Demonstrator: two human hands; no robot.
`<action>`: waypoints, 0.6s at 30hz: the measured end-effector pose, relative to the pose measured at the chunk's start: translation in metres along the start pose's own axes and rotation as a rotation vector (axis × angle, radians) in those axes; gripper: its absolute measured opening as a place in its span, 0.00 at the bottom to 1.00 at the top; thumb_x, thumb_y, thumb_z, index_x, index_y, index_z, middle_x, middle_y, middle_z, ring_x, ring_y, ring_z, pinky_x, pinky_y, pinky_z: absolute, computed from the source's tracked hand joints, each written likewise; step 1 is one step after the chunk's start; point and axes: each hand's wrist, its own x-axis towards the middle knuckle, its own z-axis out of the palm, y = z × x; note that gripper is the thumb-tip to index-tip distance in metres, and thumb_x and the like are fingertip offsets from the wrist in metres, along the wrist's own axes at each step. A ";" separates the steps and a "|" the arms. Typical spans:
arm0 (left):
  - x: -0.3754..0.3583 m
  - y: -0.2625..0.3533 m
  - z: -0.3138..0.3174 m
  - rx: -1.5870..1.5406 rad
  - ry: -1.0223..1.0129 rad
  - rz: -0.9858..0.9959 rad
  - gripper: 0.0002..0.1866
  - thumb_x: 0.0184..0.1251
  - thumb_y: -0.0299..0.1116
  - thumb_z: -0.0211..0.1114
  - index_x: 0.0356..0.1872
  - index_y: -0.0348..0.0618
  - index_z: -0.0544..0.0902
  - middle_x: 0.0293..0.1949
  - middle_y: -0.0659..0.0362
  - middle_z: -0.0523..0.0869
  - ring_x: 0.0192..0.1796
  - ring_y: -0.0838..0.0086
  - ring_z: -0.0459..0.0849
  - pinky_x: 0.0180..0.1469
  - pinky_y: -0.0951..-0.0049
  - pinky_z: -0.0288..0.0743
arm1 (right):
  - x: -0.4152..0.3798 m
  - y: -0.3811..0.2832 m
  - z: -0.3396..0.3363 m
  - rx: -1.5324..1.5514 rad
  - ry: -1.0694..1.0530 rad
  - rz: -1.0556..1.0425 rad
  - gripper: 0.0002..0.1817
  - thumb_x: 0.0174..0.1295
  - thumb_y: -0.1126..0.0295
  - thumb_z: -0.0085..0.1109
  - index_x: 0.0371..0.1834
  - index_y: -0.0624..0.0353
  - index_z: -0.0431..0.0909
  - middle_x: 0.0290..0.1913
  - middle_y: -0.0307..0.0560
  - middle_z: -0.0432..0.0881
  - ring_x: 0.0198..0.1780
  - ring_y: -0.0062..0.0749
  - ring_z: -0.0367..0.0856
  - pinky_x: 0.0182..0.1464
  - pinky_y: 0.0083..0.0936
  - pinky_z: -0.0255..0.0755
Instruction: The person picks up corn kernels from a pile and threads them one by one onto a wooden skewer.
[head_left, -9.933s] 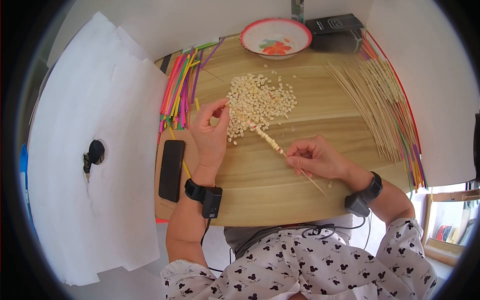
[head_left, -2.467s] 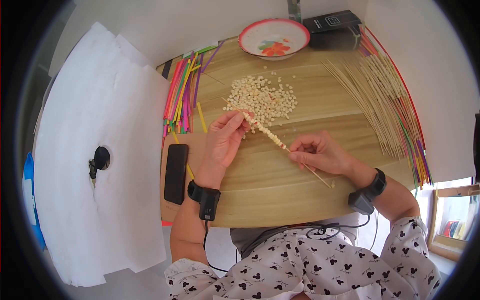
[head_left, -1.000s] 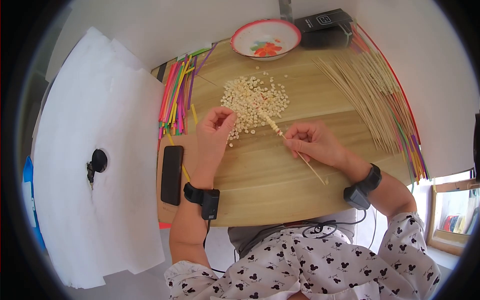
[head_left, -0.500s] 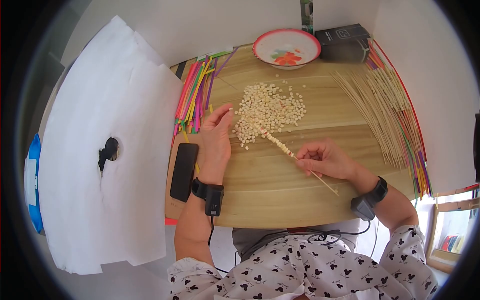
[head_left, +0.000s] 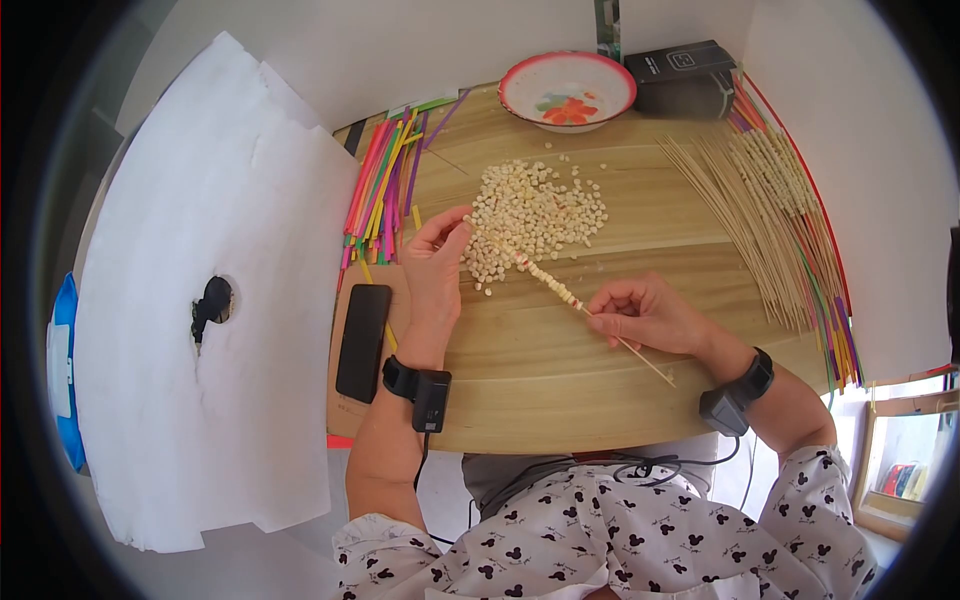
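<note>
My right hand [head_left: 645, 312] pinches a thin wooden stick [head_left: 648, 364] below a row of pale beads with a few red ones [head_left: 552, 284] threaded along it. The stick's upper end reaches the lower part of a pile of small pale pieces [head_left: 535, 205]. At the left edge of that pile, my left hand [head_left: 437, 260] has its thumb and forefinger pressed together around a small pale piece [head_left: 467, 219], apart from the stick.
A white bowl with a red rim [head_left: 510, 97] stands at the back beside a black box [head_left: 680, 62]. Coloured strips [head_left: 380, 190] and a phone [head_left: 364, 342] lie left. Bare sticks [head_left: 735, 225] and beaded sticks [head_left: 778, 175] lie right.
The view has shifted slightly. My left fingertips have moved a little to the right, closer to the pile. My right hand holds the stick much as before.
</note>
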 end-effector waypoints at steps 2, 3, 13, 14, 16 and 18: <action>0.000 0.000 0.000 -0.004 -0.002 0.001 0.11 0.63 0.22 0.65 0.47 0.35 0.85 0.39 0.64 0.85 0.40 0.85 0.78 0.45 0.85 0.72 | 0.000 0.000 0.000 0.001 0.002 0.000 0.07 0.67 0.69 0.60 0.40 0.62 0.79 0.28 0.33 0.78 0.27 0.10 0.74 0.24 0.10 0.64; 0.000 0.000 0.000 -0.007 -0.003 0.003 0.11 0.63 0.22 0.65 0.47 0.35 0.85 0.39 0.64 0.85 0.40 0.85 0.78 0.44 0.85 0.72 | 0.000 0.000 0.000 0.003 -0.005 -0.005 0.07 0.67 0.69 0.60 0.39 0.62 0.79 0.27 0.33 0.78 0.26 0.10 0.74 0.24 0.10 0.63; 0.000 0.000 0.001 0.015 0.011 -0.006 0.10 0.63 0.22 0.65 0.46 0.35 0.85 0.38 0.64 0.84 0.39 0.85 0.78 0.43 0.85 0.72 | 0.001 0.000 -0.001 -0.011 0.011 0.002 0.07 0.67 0.69 0.60 0.39 0.62 0.79 0.26 0.33 0.78 0.26 0.10 0.74 0.23 0.10 0.63; 0.000 0.001 0.002 0.010 0.009 -0.003 0.10 0.63 0.21 0.65 0.46 0.35 0.85 0.38 0.64 0.84 0.39 0.85 0.78 0.43 0.86 0.71 | 0.001 0.000 0.000 -0.011 0.012 0.003 0.07 0.67 0.69 0.60 0.39 0.62 0.79 0.26 0.33 0.78 0.26 0.10 0.74 0.23 0.10 0.63; -0.001 0.001 0.002 0.004 0.007 0.000 0.10 0.63 0.21 0.65 0.46 0.35 0.85 0.38 0.64 0.84 0.39 0.86 0.78 0.43 0.86 0.71 | 0.000 -0.001 0.001 -0.016 0.018 0.006 0.06 0.66 0.70 0.60 0.39 0.62 0.79 0.26 0.33 0.78 0.26 0.10 0.74 0.23 0.10 0.64; -0.002 0.001 0.002 0.000 -0.005 0.000 0.10 0.63 0.21 0.64 0.46 0.35 0.85 0.38 0.65 0.84 0.39 0.86 0.77 0.43 0.86 0.71 | 0.000 -0.002 0.001 -0.013 0.017 0.010 0.06 0.66 0.70 0.60 0.38 0.62 0.79 0.26 0.33 0.78 0.26 0.10 0.74 0.23 0.10 0.64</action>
